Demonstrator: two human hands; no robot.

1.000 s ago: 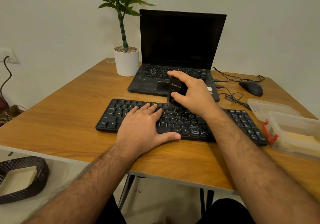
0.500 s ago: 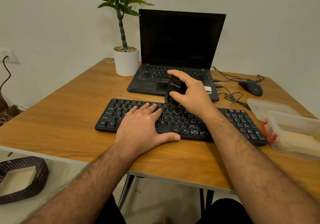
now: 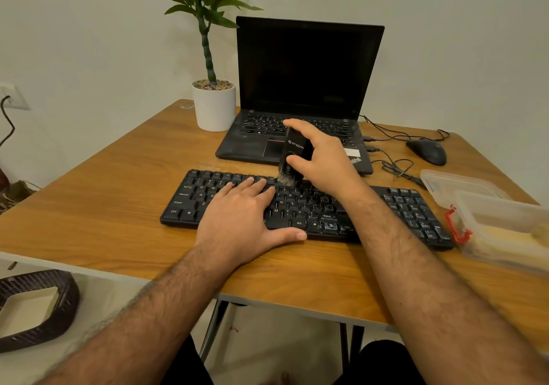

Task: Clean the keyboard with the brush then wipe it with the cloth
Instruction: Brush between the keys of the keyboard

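The arms hide many keys on the keyboard. The left hand lies flat on it. The right hand grips the brush, bristles touching its top row.

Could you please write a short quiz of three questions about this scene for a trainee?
1. True or false: the right hand grips the brush.
2. The left hand lies flat on: A) the laptop B) the keyboard C) the mouse
3. Which row of keys do the bristles touch?

Key
1. True.
2. B.
3. The top row, near the middle.
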